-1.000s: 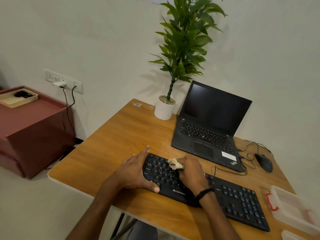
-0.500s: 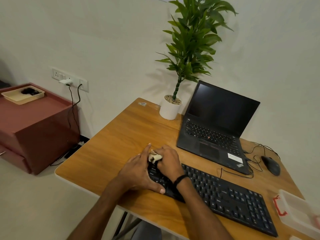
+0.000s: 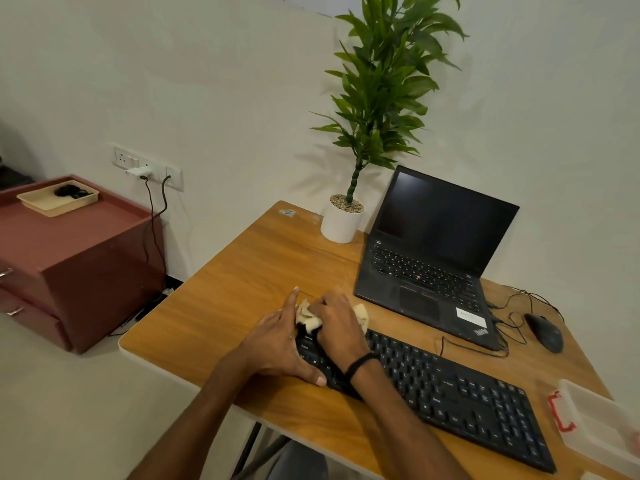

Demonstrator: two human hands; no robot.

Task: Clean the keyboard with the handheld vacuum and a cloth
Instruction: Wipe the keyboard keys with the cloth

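My right hand (image 3: pixel 337 327) has run the cloth (image 3: pixel 308 318) all the way left. A second ago it was bunched over the keys a little way in from the end; now it sits right on the far left corner of the keyboard (image 3: pixel 450 393), up by the back edge. My fingers are curled tight round the pale wad, knuckles up, and a bit of cloth pokes out on either side of the fist. My left hand (image 3: pixel 277 344) hasn't shifted. It lies flat against the keyboard's left end, fingers straight and holding nothing, thumb pressed on the front edge, bracing the board on the table (image 3: pixel 225 306) so it doesn't slide.

So this stroke is out of room, I reckon. The left corner is getting its rub, but the long stretch of keys off to my right lies uncovered, and that looks like the next ground to wipe. The handheld vacuum isn't anywhere in view.
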